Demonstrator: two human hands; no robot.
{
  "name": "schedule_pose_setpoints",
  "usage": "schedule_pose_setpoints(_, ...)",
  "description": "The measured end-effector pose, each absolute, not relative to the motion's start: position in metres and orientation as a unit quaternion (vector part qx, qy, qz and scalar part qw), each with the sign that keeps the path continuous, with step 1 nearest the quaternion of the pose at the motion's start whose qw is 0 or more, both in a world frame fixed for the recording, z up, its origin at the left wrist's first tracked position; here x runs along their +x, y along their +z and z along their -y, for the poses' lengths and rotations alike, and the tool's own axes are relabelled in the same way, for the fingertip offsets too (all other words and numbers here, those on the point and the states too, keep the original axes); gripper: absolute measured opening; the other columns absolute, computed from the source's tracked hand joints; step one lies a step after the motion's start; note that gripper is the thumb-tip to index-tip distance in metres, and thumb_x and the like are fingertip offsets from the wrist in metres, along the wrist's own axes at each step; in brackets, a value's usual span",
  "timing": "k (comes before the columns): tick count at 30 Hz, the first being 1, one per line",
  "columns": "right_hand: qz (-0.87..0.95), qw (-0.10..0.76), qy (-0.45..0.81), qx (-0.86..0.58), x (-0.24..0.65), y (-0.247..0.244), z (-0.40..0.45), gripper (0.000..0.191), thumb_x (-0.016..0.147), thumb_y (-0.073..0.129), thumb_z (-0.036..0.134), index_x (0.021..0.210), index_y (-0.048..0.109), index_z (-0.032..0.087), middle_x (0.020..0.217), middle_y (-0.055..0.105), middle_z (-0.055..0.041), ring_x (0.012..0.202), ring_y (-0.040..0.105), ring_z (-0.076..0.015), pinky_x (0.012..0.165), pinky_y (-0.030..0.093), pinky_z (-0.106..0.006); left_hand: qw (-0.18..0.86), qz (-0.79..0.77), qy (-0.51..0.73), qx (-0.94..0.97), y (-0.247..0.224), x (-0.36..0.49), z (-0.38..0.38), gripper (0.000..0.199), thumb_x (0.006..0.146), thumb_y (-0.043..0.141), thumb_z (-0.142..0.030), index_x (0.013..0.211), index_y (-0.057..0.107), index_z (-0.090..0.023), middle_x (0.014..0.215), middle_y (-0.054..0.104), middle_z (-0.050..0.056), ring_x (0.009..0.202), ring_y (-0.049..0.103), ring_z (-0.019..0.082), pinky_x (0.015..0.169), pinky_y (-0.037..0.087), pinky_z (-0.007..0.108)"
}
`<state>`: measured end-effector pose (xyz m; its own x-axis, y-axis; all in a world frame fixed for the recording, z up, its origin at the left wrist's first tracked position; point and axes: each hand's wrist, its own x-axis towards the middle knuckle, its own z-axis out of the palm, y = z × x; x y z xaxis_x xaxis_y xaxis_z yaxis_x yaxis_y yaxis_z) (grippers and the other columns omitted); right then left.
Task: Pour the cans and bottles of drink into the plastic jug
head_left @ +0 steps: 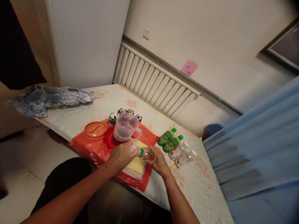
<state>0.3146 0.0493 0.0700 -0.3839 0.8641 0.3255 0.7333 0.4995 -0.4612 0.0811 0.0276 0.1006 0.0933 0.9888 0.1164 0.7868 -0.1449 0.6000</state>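
A small clear plastic bottle [148, 154] with a green band lies sideways between my hands, above a yellow pad [140, 166]. My right hand [159, 160] is closed around its base end. At the other end my left hand [122, 155] closes its fingers on the white cap [133, 149]; whether the cap is loose I cannot tell. Just beyond my left hand stands a translucent plastic jug [125, 127], upright, its handle towards the right. It rests on or in a red dish [109, 137] that is partly hidden. An orange round lid [95, 130] lies left of the jug.
Several drink cans [112, 119] stand behind the jug. Two green bottles [170, 144] and two clear white-capped bottles [184, 158] lie to the right. Red plastic sheeting [85, 147] covers part of the flowered tablecloth [187, 193]. A crumpled blue-white cloth [58, 98] lies far left.
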Motion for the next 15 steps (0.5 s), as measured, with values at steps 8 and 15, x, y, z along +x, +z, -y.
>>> schedule_pose_setpoints(8, 0.814, 0.274, 0.134, -0.494, 0.318, 0.066, -0.045, 0.051, 0.067, 0.085, 0.024, 0.114, 0.066, 0.022, 0.105, 0.067, -0.0072, 0.094, 0.059, -0.0257, 0.084, 0.048, -0.037, 0.204, -0.423, 0.395, 0.790, 0.075, 0.072, -0.030, 0.057, 0.087, 0.061, -0.025, 0.140, 0.042, -0.018, 0.141, 0.051, 0.015, 0.133, 0.047, 0.028, 0.110, 0.041, 0.044)
schedule_pose_setpoints(15, 0.818, 0.252, 0.138, -0.498, 0.318, 0.067, -0.040, 0.045, 0.069, 0.085, 0.032, 0.109, 0.068, 0.023, 0.100, 0.068, -0.0057, 0.090, 0.060, -0.0248, 0.083, 0.047, -0.037, 0.183, -0.356, 0.378, 0.835, 0.076, 0.062, -0.027, 0.036, 0.087, 0.051, -0.010, 0.121, 0.058, -0.018, 0.115, 0.061, 0.011, 0.111, 0.055, 0.026, 0.097, 0.048, 0.042)
